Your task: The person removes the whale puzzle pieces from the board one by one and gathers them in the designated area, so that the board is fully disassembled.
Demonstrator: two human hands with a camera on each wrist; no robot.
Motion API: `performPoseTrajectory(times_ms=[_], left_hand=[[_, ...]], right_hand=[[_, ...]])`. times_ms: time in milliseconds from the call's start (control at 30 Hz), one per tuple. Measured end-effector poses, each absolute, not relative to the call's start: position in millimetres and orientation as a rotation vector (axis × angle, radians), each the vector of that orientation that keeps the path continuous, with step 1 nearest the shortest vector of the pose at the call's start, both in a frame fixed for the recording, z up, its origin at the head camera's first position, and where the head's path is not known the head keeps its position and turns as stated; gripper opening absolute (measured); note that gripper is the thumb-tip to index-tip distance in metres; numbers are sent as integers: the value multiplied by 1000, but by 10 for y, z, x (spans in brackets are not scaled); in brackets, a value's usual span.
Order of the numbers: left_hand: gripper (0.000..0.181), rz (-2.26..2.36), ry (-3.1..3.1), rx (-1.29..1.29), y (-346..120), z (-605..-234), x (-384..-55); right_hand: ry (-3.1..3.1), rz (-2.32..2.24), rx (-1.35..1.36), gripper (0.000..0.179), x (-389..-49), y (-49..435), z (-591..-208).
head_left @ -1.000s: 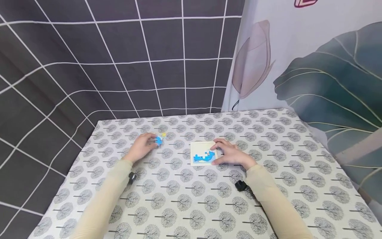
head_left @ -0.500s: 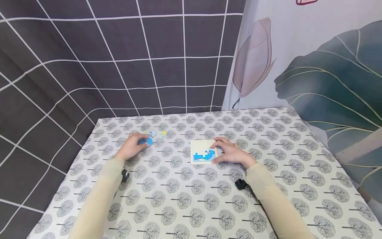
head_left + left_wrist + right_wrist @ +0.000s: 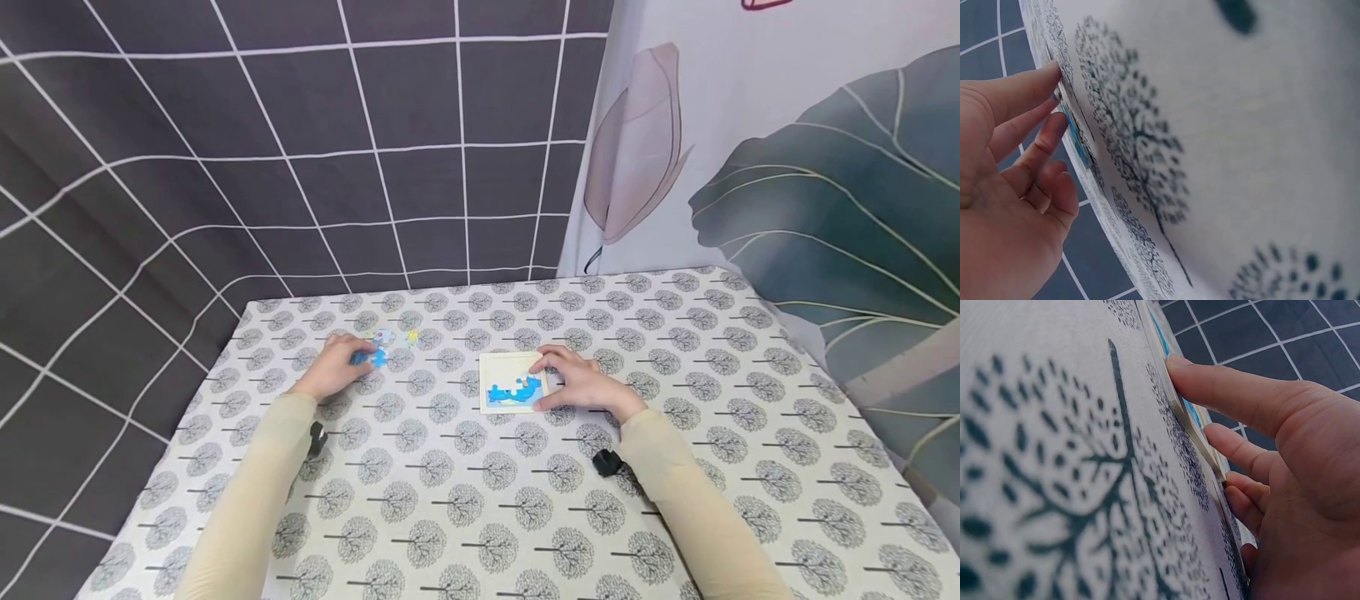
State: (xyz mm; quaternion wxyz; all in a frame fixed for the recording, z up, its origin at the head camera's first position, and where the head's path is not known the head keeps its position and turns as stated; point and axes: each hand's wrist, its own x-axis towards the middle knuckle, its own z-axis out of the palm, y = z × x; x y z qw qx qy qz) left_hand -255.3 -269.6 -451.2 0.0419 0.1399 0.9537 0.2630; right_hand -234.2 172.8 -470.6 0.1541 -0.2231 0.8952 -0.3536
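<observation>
My left hand (image 3: 336,367) is at the left of the table, its thumb and fingertips at a blue jigsaw puzzle piece (image 3: 378,357). In the left wrist view the blue piece (image 3: 1076,134) lies flat and thin just beyond the fingertips, partly hidden by them. Toward the middle lies a pale puzzle tray (image 3: 495,363) with a raised rim. Joined blue pieces (image 3: 512,392) fill its near part. My right hand (image 3: 585,388) grips the tray's right side, thumb at the near corner and fingers over the far part. The right wrist view shows the thumb at the tray rim (image 3: 1200,442).
Beyond the left hand lie a pale patterned piece (image 3: 385,335) and a yellow piece (image 3: 412,336). A tree-print cloth (image 3: 465,475) covers the table. Behind it hangs a dark checked curtain (image 3: 412,183); a floral curtain (image 3: 795,167) is at the right.
My left hand has moved left, the blue piece shifting with it, then slightly right again. The pale piece has come into sight behind it. My right hand and the tray have stayed put.
</observation>
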Motion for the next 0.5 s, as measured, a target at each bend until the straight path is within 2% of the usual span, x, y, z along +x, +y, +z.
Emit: performPoseTrajectory(times_ms=[500], left_hand=[[41, 847, 2881, 358, -2634, -4461, -2592]], right_hand=[[2570, -1010, -625, 63, -2347, 1727, -4713]])
